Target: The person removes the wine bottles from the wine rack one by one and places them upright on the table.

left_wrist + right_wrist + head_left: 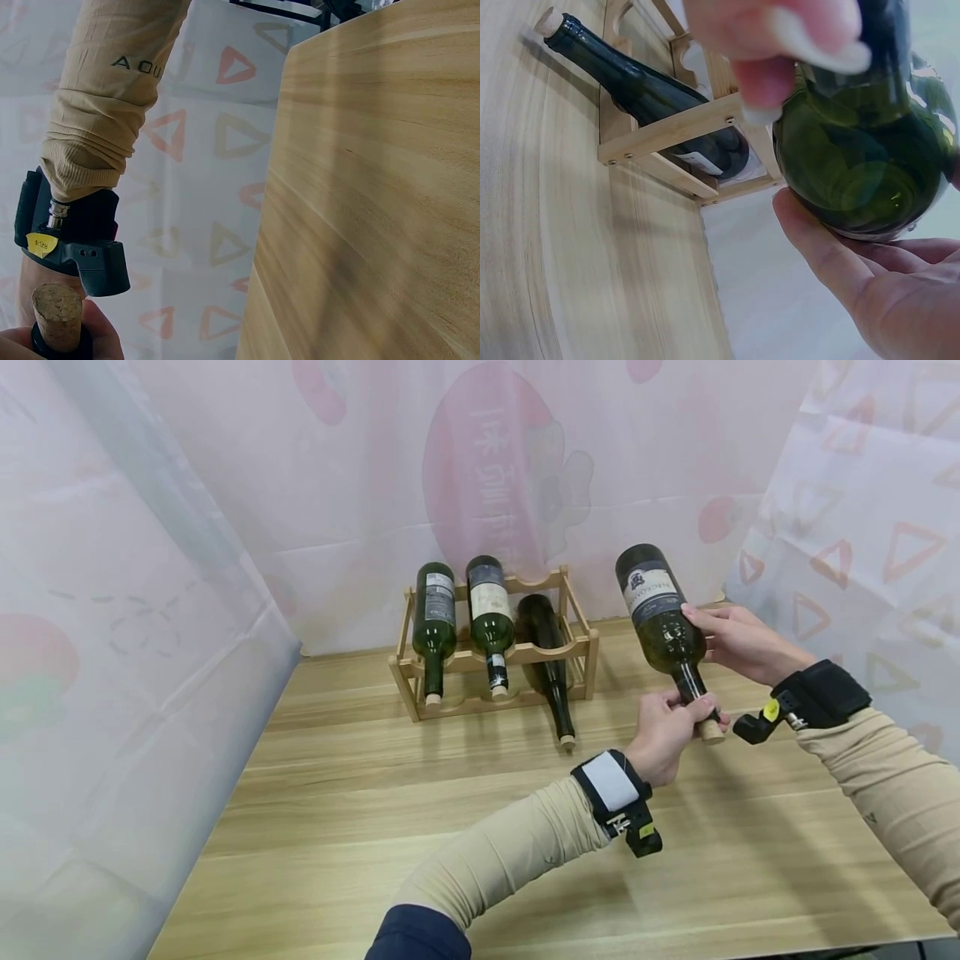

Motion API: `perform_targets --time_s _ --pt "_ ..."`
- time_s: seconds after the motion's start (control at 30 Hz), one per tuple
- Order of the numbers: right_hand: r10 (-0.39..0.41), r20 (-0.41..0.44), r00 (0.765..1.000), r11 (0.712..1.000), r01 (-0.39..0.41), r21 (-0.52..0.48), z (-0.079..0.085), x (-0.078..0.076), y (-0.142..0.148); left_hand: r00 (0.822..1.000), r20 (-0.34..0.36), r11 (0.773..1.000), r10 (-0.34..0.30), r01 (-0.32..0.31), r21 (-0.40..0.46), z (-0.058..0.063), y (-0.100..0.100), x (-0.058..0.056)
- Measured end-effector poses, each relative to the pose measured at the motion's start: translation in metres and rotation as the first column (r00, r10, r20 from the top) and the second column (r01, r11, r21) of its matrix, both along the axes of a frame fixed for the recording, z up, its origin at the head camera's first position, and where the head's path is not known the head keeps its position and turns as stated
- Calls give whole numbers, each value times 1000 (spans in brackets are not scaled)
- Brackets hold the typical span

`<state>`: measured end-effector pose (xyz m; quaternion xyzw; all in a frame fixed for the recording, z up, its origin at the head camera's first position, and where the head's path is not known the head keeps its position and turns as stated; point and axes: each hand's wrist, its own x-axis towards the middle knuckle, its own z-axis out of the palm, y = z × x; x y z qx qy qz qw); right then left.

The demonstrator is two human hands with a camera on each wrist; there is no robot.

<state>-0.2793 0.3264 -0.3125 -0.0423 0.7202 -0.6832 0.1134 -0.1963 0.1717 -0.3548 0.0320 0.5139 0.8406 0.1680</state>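
A green wine bottle (671, 639) with a dark and white label is held above the table at the right, tilted with its corked neck toward me. My left hand (666, 731) grips the neck just behind the cork (58, 311). My right hand (753, 639) holds the bottle's body from the right side, thumb on top; in the right wrist view its fingers (825, 247) lie along the green glass. To the left stands a two-tier wooden wine rack (591, 664). Two corked bottles, one green (437, 618) and one with a cream label (491, 610), lie on its upper tier.
A dark, slimmer bottle (551, 664) lies in the rack's lower tier at the right, its neck jutting out over the wooden table (337, 827). Printed white sheets (360, 468) hang behind and at both sides. The table's front edge shows at lower right.
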Motion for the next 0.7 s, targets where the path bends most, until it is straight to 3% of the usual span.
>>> perform_targets --time_s 0.7 --pt "-10 39 999 1000 10 1 -1 1 8 1000 3 1000 -25 25 8 -3 5 -2"
